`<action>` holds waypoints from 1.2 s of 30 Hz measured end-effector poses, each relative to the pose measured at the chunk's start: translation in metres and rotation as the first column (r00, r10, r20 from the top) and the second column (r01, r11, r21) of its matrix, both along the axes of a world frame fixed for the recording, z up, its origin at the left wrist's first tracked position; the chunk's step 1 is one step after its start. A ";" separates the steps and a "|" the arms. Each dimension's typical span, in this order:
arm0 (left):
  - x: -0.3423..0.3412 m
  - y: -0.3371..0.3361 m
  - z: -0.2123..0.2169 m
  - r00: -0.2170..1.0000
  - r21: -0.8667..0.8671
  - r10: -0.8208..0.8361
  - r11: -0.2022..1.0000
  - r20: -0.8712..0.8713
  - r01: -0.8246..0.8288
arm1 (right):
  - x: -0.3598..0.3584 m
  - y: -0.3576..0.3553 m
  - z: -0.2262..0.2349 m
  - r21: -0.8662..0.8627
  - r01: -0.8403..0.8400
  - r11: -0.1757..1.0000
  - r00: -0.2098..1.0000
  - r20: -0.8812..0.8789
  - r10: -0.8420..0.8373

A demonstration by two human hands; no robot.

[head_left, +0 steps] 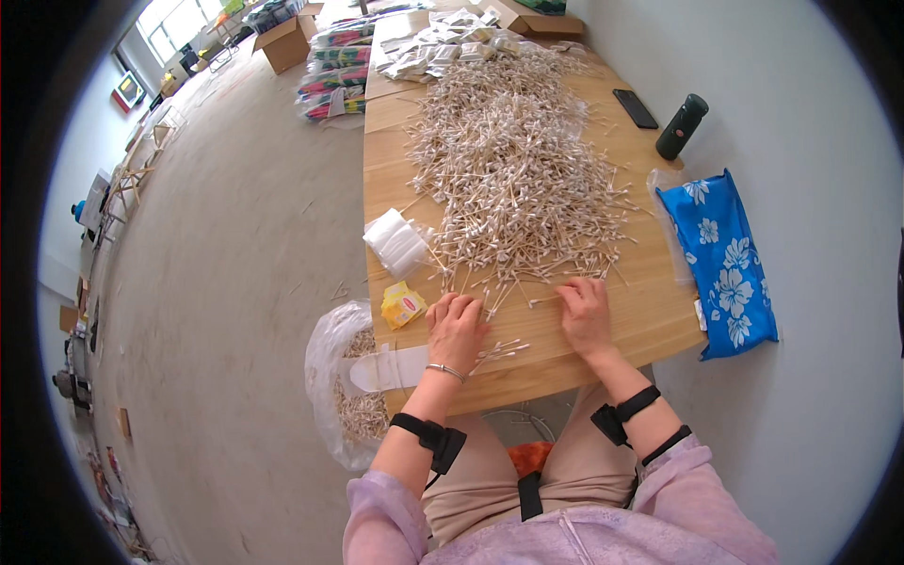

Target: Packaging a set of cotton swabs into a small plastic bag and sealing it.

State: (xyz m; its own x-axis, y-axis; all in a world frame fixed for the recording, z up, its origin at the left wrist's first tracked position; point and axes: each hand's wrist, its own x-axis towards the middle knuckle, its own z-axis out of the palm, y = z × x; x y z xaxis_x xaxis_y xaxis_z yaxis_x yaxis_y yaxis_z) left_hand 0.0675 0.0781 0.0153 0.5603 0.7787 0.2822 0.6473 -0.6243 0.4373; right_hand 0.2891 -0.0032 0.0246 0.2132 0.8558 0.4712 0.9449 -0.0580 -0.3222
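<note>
A large heap of loose cotton swabs [513,160] with white tips and pale sticks covers the middle of the wooden table [650,325]. At the heap's near edge my left hand [455,331] is closed, fingers curled down. A small bunch of cotton swabs [504,351] juts out from under its palm, tips to the right. My right hand [586,315] is also closed, its fingertips at the near right fringe of the heap; whatever they pinch is too small to make out. Between the hands lie a few stray swabs [533,302].
Left of the heap sit a stack of clear plastic bags [395,242] and yellow cards [403,305]. A plastic bag of swabs [325,377] hangs by the table's left edge. Along the right are a phone [636,108], a dark bottle [682,126] and a blue flowered pouch [725,268].
</note>
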 end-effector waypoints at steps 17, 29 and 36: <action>-0.003 -0.019 -0.008 0.985 -0.010 0.075 0.997 0.154 -0.074 | -0.008 0.028 -0.016 -0.026 -0.165 0.986 0.986 -0.001 0.165; -0.004 -0.020 0.002 0.957 -0.108 0.228 0.971 0.181 -0.211 | -0.021 0.034 -0.013 -0.074 -0.050 0.996 0.998 0.026 0.052; -0.008 -0.030 -0.012 0.972 -0.088 0.098 0.993 0.212 -0.081 | -0.032 0.039 -0.010 -0.094 -0.001 0.996 0.999 0.052 0.006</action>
State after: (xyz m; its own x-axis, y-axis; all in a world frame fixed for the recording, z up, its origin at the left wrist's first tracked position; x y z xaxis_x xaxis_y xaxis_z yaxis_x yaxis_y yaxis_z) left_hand 0.0596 0.0482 0.0032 0.4198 0.8475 0.3249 0.5841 -0.5262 0.6180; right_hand 0.2573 0.0354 0.0144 0.1876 0.8973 0.3995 0.9604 -0.0823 -0.2662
